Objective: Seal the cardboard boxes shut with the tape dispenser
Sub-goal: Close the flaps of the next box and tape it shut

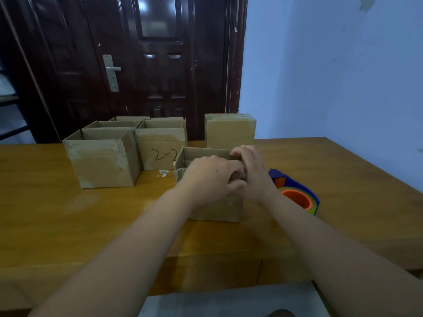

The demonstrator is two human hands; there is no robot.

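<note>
1. Your left hand (210, 177) and right hand (254, 177) meet over the small box (215, 209) at 12 o'clock from you, on the table (68, 213). Its top is open, with the far wall standing up.
2. Both hands are closed on the box's right-hand flap (240, 175). The fingers curl over its corrugated edge, and the left thumb pinches from below.
3. The tape dispenser (297, 195) lies untouched on the table at 4 o'clock from your hands, just beside the box's right side. Its long axis runs roughly from 10 to 4 o'clock, and the orange core faces up.
4. Your right hand is the nearer one, since its wrist passes right beside the dispenser. I'd judge the left should hold the flaps down while the right draws back to 4 o'clock for it.
5. At 10 o'clock stand the open boxes (103, 165), one of them marked in pen (160, 152). A closed box (230, 131) sits at 12 o'clock behind your hands. Most of the sealing looks undone.
</note>
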